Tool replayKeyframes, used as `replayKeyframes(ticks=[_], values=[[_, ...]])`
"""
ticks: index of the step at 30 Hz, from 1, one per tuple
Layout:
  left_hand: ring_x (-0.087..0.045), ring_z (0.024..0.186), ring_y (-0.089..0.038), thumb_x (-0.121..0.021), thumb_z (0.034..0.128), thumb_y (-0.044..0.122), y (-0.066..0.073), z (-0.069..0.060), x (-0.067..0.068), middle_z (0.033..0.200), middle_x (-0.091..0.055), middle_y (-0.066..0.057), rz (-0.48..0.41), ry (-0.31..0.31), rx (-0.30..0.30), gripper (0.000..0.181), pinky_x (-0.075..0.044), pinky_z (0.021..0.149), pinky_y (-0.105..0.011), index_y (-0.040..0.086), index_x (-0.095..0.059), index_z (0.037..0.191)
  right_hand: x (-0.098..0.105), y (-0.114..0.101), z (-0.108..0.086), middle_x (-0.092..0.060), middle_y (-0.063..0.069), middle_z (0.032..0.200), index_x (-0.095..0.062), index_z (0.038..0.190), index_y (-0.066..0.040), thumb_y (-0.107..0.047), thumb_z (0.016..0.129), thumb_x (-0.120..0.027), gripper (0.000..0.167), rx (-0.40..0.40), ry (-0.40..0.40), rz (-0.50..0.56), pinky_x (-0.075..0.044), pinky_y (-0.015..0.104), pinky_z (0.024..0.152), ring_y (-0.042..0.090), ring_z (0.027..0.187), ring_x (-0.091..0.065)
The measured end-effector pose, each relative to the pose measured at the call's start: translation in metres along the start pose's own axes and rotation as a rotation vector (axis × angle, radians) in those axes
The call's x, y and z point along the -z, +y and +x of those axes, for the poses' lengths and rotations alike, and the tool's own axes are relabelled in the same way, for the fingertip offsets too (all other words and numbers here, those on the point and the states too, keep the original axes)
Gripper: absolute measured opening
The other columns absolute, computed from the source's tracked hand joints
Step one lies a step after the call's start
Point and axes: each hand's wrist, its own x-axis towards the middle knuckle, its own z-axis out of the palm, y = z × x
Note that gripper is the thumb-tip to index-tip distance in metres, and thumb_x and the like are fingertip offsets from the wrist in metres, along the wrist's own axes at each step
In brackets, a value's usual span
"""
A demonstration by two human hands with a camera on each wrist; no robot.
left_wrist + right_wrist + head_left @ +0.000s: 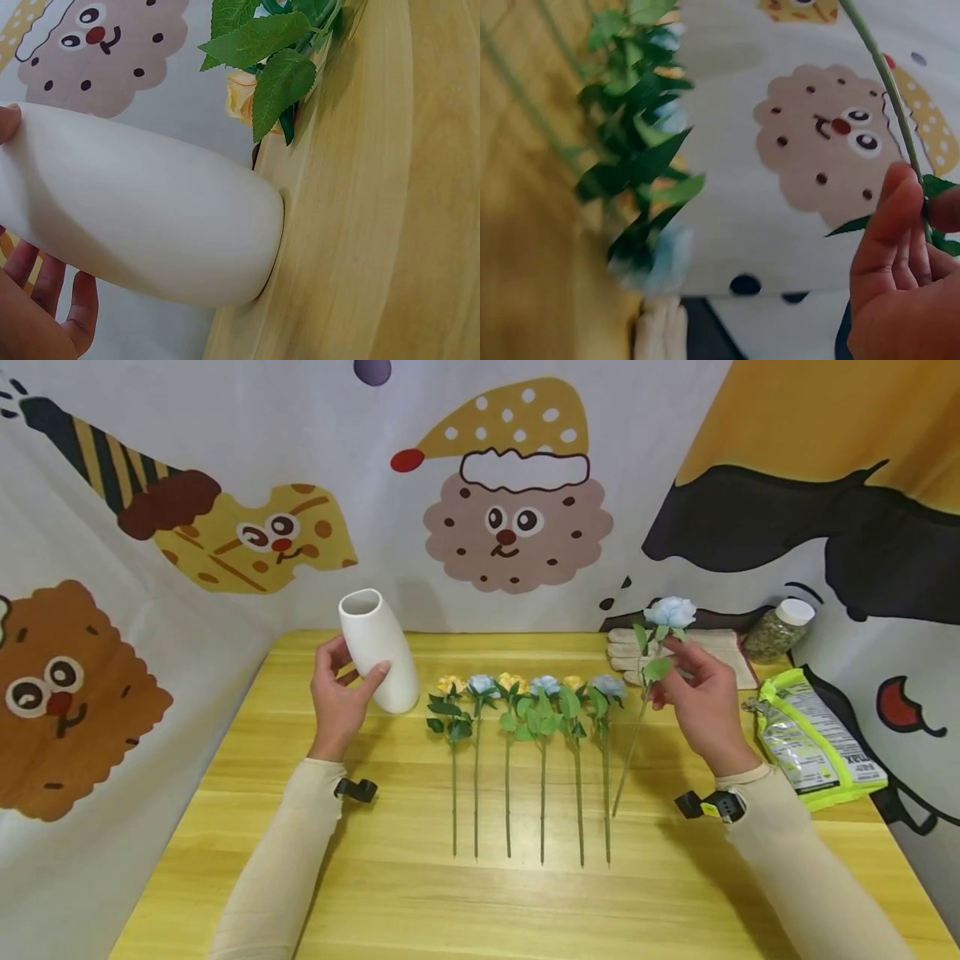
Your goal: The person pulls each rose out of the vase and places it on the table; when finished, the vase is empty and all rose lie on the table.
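My left hand grips a white vase with the thumb across its front and the fingers behind. The vase's base touches the table in the left wrist view, where the vase fills the middle. Between thumb and fingers, my right hand pinches the stem of a light blue artificial flower, raised with its bloom up. In the right wrist view that stem runs up from the fingers. Several yellow and blue flowers lie in a row between the hands, blooms toward the wall.
Behind the right hand lie white work gloves. A lidded jar of dried greenish bits stands at the back right corner, with a yellow-green pouch in front of it. A cartoon-printed cloth hangs behind the wooden table.
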Motion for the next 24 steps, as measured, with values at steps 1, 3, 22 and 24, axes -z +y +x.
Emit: replayKeyframes(ticks=[1,3,22,24], values=[[-0.058,0.121,-0.02,-0.086,0.0888,0.015,0.002,0.0,0.0,0.135,-0.06,-0.013,0.003,0.0,0.001,0.063,-0.052,0.103,-0.043,0.013,-0.055,0.143,0.004,0.002,-0.002,-0.072,-0.006,0.089,-0.058,0.146,0.003,-0.009,0.104,-0.064,0.043,-0.016,-0.013,-0.036,-0.056,0.02,0.054,0.008,0.061,-0.067],[-0.058,0.12,-0.018,-0.086,0.0889,0.015,0.003,-0.001,0.0,0.135,-0.06,-0.012,0.012,0.001,0.002,0.064,-0.052,0.103,-0.042,0.014,-0.054,0.144,0.01,0.007,-0.006,-0.071,-0.008,0.09,-0.055,0.149,0.003,-0.011,0.105,-0.063,0.047,-0.049,-0.044,-0.103,-0.056,0.021,0.055,0.008,0.061,-0.068],[-0.058,0.122,-0.025,-0.087,0.0875,0.013,-0.017,0.005,0.004,0.134,-0.06,-0.013,0.003,-0.006,0.0,0.066,-0.052,0.102,-0.039,0.012,-0.054,0.145,0.048,0.06,-0.012,-0.07,0.013,0.102,-0.041,0.156,0.008,-0.006,0.108,-0.047,0.05,-0.384,-0.361,-0.394,-0.062,0.035,0.065,0.017,0.075,-0.074],[-0.058,0.122,-0.024,-0.088,0.0868,0.014,-0.021,0.007,0.004,0.134,-0.06,-0.011,-0.004,-0.008,-0.005,0.067,-0.052,0.101,-0.037,0.013,-0.054,0.145,0.048,0.066,-0.012,-0.071,0.013,0.1,-0.041,0.156,0.008,-0.006,0.108,-0.046,0.05,-0.397,-0.384,-0.395,-0.061,0.035,0.064,0.016,0.075,-0.074]])
